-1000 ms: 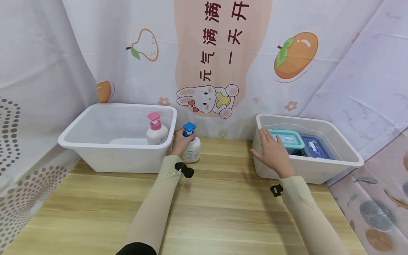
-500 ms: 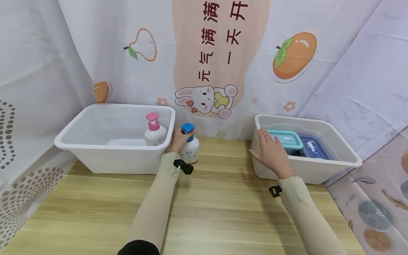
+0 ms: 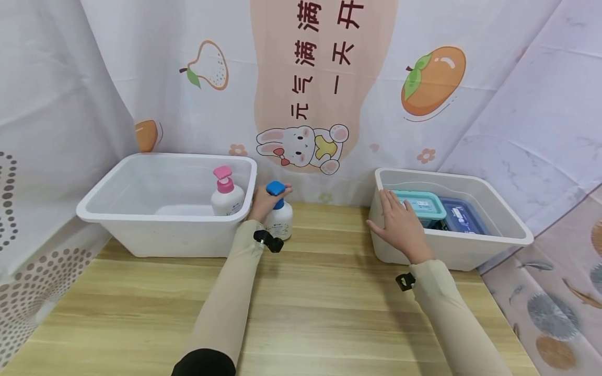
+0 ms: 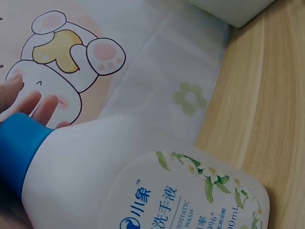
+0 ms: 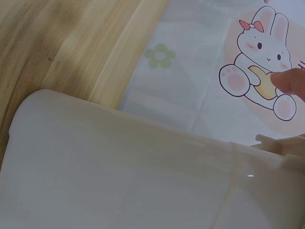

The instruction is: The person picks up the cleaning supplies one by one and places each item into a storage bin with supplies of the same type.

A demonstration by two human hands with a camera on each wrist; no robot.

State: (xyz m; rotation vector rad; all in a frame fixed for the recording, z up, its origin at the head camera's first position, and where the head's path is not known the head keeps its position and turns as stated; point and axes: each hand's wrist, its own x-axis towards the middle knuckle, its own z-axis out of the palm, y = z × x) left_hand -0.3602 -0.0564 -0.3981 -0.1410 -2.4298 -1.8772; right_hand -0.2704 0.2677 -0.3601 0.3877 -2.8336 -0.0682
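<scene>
Just L of the blue-pump btl [image 3: 280, 222]: white tub [image 3: 160, 237], w/ a pink-pump btl [image 3: 229, 199] inside, at the end nearest the blue one. L hand [image 3: 261, 203] is right at the blue-pump btl's neck, on its L side: fingers loose, mostly straight, reaching past the collar; no firm hold visible, & can't tell for sure if they touch. Blue-pump btl itself stands upright on the tabletop [image 3: 329, 303].

Step in hand, my read: grasp or release stage at that btl, can't tell which. If it's to be lifted, next move calls for thumb + fingers curled snug round the neck, then straight up w/o clipping the tub rim. If it's to stay put, ease fingers off w/o snagging the pump, else it could tip.

Well R of the blue-pump btl: R hand [image 3: 402, 224], fingers straight & spread, on or just over the L end of a 2nd tub [image 3: 456, 253]; holds nothing, prob. steadying it or parked. Farther R, inside: teal-lidded box [image 3: 425, 205], then blue-lidded box [image 3: 463, 215].
</scene>
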